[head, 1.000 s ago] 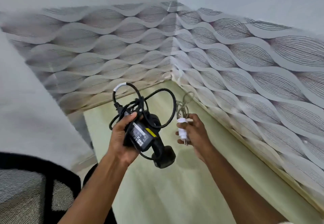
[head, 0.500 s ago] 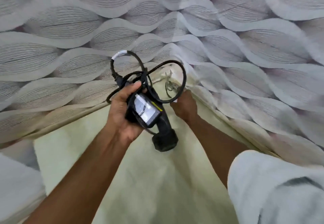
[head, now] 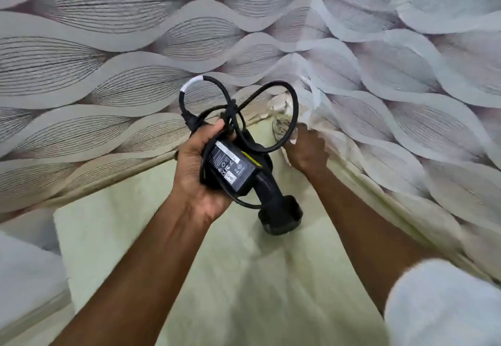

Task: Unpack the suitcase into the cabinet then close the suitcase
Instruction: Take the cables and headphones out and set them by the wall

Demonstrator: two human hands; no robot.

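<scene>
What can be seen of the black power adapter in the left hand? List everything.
The black power adapter is a rectangular brick, plastic by the look, its grey-and-white printed label facing the camera, with a yellow strip at one edge. The left hand grips it, tilted, above the pale green shelf surface. Its black cable loops loosely above the hand, a white tag on one loop. A black plug hangs below. The right hand does not touch it.

Home interior, inside of a cabinet or cupboard corner, leaf-patterned grey liner paper (head: 113, 80) covering both walls from 9 to 3 o'clock, pale green shelf surface (head: 244, 278) at 6 o'clock, walls meeting near 12 o'clock
</scene>
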